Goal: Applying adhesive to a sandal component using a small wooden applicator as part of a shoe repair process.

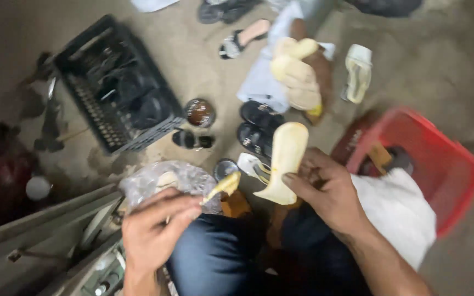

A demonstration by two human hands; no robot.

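Two hands in view, both the person's own; the right hand (330, 192) is closed around one cream shoe sole (285, 160), smooth and elongated, rounded at the toe and narrowing to the heel, held upright above the knees with thumb and fingers gripping its lower end; the left hand (154, 230) is pinched shut on one small brush (223, 186), its yellowish tip smeared and pointing toward the sole, just beside it but whether touching cannot be told.

One crumpled clear plastic bag (163, 181), glossy and wrinkled, lies just behind the left hand; one small round tin (225, 168), metallic, sits on the floor between bag and sole; a second round tin (199, 112), dark brown inside, stands near the crate.

One black plastic crate (113, 82), rectangular with latticed walls, holding dark items too blurred to count; one red plastic basket (440, 164), smooth-walled, at the right, with one white cloth (396, 211) draped over its near edge.

Footwear on the concrete floor (193, 49): one pair of black sandals (256, 129), glossy; one pale strappy sandal (357, 71); one sandal with pink insole (245, 35); a stack of cream soles (297, 74) on a pale sheet, number uncertain.

Dark blue trousers (215, 257), denim-like, cover both knees.
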